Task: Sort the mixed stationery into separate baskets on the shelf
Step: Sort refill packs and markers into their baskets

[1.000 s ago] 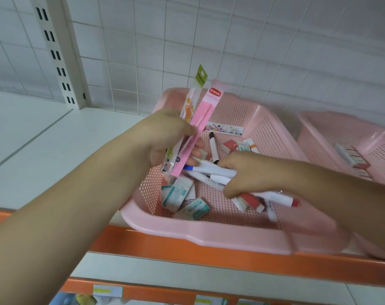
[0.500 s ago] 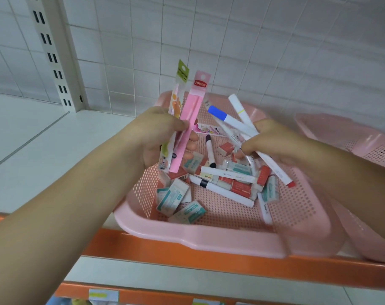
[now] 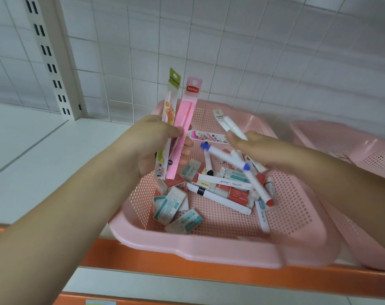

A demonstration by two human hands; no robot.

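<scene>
Two long pen packets, one pink (image 3: 188, 119) and one green-topped (image 3: 172, 100), were held upright over the left side of the pink basket (image 3: 187, 249), pinched between the thumb and curled fingers of the left hand (image 3: 152, 148). A bundle of white markers (image 3: 231, 126) was grasped in the right hand (image 3: 259, 150) above the basket's middle. Boxed erasers (image 3: 171, 205) and loose markers (image 3: 220, 200) were heaped inside. A second pink basket (image 3: 363, 150) was set just to the right on the shelf (image 3: 33, 161).

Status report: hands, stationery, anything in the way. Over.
Left hand grips two packaged pens, upright. Right hand grips white markers above pink basket. Erasers, loose markers lie in it. Nothing seen blocking second basket.
</scene>
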